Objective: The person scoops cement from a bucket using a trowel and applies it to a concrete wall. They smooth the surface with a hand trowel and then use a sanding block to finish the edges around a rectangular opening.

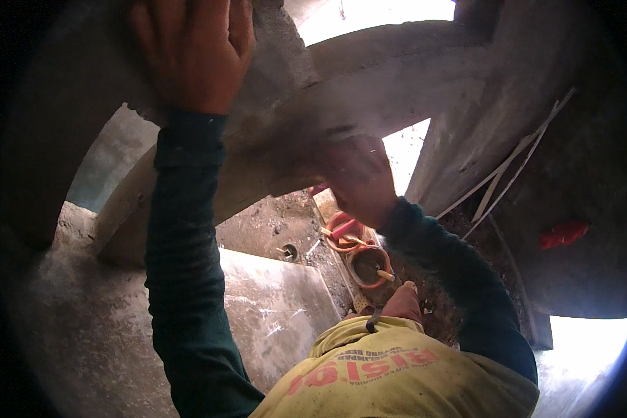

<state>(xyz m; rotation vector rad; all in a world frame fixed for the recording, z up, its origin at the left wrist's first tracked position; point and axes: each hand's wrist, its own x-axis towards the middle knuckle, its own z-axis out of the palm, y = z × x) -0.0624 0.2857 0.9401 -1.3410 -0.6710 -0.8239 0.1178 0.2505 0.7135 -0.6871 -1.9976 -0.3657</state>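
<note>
My left hand [198,56] reaches up and lies against the rough edge of a grey concrete piece [279,52]. Its fingers are stretched upward, and the top of the picture cuts off their tips. My right hand [364,182] is lower, against the face of a curved grey concrete beam [390,76]. Motion smears this hand, so its fingers and anything in them cannot be made out. A small pinkish-red bit shows just beside it. A dark smudge marks the beam's surface above its knuckles.
Below stand two orange-rimmed buckets [370,267] with handled tools in or on them. Thin pale strips [515,167] lean at the right, near a red cloth-like thing [564,235]. A smooth grey slab [272,299] lies at lower left. My bare foot [405,301] shows beyond my yellow shirt.
</note>
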